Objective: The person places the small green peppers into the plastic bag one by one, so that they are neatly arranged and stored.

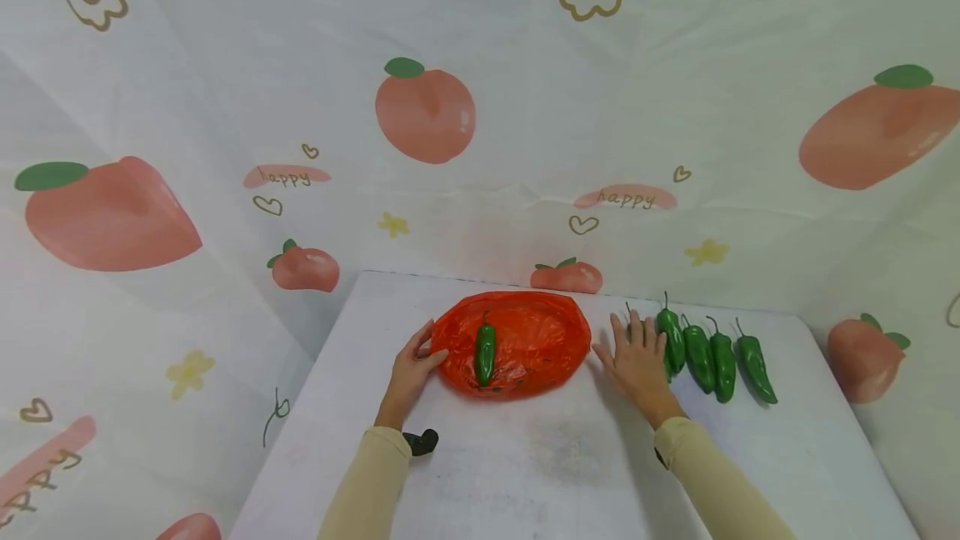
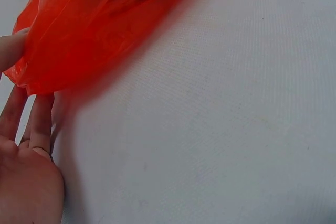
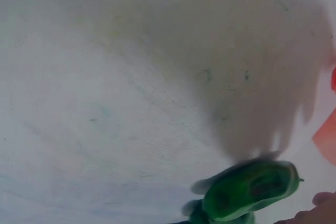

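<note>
A red plastic bag [image 1: 536, 348] lies spread on the white table, with one green chili pepper [image 1: 486, 354] on it, left of its middle. My left hand [image 1: 412, 372] pinches the bag's left edge; in the left wrist view the thumb is on top of the red plastic [image 2: 89, 40] and the fingers are beneath. To the right of the bag my right hand [image 1: 640, 363] reaches with fingers spread over the leftmost pepper of a row, partly covering it. In the right wrist view a green pepper [image 3: 252, 190] lies close to the fingertips [image 3: 317, 214]; contact cannot be told.
Several more green peppers, among them a long one [image 1: 756, 369] at the right end, lie side by side at the table's right. Dark straps sit at both wrists. A white backdrop [image 1: 510, 123] printed with fruit rises behind the table [image 1: 540, 473].
</note>
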Demonstrator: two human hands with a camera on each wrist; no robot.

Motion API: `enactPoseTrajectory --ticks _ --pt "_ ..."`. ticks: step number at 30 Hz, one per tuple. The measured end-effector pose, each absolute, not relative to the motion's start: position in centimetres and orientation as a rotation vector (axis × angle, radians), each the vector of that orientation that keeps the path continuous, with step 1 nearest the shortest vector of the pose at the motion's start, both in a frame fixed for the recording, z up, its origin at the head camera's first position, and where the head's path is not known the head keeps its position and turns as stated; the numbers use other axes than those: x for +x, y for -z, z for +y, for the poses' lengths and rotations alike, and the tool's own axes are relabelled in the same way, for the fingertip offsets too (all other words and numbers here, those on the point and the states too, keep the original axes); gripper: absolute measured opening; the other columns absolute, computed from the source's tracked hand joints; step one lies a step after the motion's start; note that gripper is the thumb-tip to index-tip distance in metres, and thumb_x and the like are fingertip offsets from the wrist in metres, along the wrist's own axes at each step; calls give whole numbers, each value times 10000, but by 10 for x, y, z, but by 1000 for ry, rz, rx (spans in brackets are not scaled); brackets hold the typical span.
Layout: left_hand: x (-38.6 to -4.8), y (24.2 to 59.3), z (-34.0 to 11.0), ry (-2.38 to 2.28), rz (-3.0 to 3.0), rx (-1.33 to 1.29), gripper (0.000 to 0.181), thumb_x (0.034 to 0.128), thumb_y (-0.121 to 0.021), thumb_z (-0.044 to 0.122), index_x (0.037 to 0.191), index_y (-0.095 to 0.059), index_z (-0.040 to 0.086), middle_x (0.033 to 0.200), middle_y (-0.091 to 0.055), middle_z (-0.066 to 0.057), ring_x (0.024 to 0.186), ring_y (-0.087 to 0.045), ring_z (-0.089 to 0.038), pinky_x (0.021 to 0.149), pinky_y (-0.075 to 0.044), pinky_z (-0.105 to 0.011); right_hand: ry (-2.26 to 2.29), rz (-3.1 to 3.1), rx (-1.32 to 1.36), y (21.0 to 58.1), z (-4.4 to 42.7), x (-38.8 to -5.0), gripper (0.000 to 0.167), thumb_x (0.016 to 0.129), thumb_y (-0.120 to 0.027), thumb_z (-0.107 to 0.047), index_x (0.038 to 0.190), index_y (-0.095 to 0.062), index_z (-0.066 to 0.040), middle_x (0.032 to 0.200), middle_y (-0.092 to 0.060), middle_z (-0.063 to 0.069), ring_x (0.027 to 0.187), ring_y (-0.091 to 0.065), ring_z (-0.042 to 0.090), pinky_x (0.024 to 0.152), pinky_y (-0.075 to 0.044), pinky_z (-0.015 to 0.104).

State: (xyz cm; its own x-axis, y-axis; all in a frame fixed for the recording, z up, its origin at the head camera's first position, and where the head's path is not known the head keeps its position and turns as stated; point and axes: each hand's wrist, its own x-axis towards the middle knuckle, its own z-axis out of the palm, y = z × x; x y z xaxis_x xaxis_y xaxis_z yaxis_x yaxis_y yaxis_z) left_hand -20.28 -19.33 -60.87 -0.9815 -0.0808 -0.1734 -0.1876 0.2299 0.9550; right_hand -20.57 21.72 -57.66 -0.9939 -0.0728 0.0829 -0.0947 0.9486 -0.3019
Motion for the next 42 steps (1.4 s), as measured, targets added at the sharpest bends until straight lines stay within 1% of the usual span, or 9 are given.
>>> enactPoseTrajectory --ticks 6,11,14,19,22,28,34,38,42 --pt "-203 609 -192 -1941 2343 -240 697 933 -749 307 1555 -433 307 1591 -470 -19 1267 -583 -261 1081 -548 -402 -412 -2990 73 576 228 -208 702 974 -641 -278 1524 -337 36 1548 -290 377 1436 -243 607 1158 -291 757" --pt "-203 606 -191 -1948 2325 -239 711 939 -743 308 1568 -413 289 1612 -444 -37 1299 -568 -270 1133 -507 -441 -444 -3030 -25 575 234 -211 664 974 -645 -217 1504 -344 47 1513 -327 376 1390 -300 589 1092 -387 743" --pt "-202 598 -191 -1928 2301 -239 723 954 -728 268 1588 -381 244 1629 -417 -68 1315 -558 -281 1139 -501 -433 -469 -3056 -62 575 239 -211 618 975 -632 -181 1476 -366 63 1494 -340 384 1355 -338 597 1068 -406 728" --pt "-202 596 -190 -1924 2299 -242 720 951 -731 248 1585 -390 228 1621 -428 -87 1228 -599 -259 1088 -544 -370 -523 -3087 -121 579 247 -212 593 966 -622 -115 1473 -371 61 1488 -338 387 1312 -377 608 1049 -415 715" --pt "-204 608 -190 -1952 2313 -267 708 935 -750 297 1564 -425 278 1598 -464 -59 1190 -616 -231 1064 -559 -346 -579 -3082 -144 582 252 -214 570 973 -603 -100 1475 -382 57 1472 -359 393 1278 -415 618 1020 -441 716" --pt "-203 608 -188 -1951 2333 -329 659 928 -755 314 1527 -481 307 1549 -528 -39 1146 -654 -225 1030 -580 -350 -698 -3067 -163 576 255 -215 504 1004 -567 -80 1449 -410 99 1412 -411 433 1234 -488 616 1001 -479 687" --pt "-203 608 -189 -1939 2324 -357 621 930 -751 326 1499 -504 364 1537 -543 -7 1145 -654 -209 1042 -573 -369 -773 -3072 -205 571 254 -217 474 1011 -560 -70 1424 -398 97 1349 -468 453 1206 -529 594 982 -497 656" --pt "-202 611 -190 -1940 2312 -344 621 932 -749 329 1501 -502 366 1539 -541 -13 1146 -653 -208 1039 -574 -348 -810 -3096 -236 570 253 -216 507 1009 -547 -71 1444 -346 95 1327 -494 462 1215 -534 587 1007 -486 655" --pt "-202 614 -192 -1981 2308 -325 613 934 -750 274 1496 -516 347 1525 -557 -31 1197 -655 -223 1038 -566 -318 -833 -3109 -218 570 253 -217 540 1001 -540 -72 1462 -319 104 1356 -476 467 1261 -503 585 1059 -455 661"
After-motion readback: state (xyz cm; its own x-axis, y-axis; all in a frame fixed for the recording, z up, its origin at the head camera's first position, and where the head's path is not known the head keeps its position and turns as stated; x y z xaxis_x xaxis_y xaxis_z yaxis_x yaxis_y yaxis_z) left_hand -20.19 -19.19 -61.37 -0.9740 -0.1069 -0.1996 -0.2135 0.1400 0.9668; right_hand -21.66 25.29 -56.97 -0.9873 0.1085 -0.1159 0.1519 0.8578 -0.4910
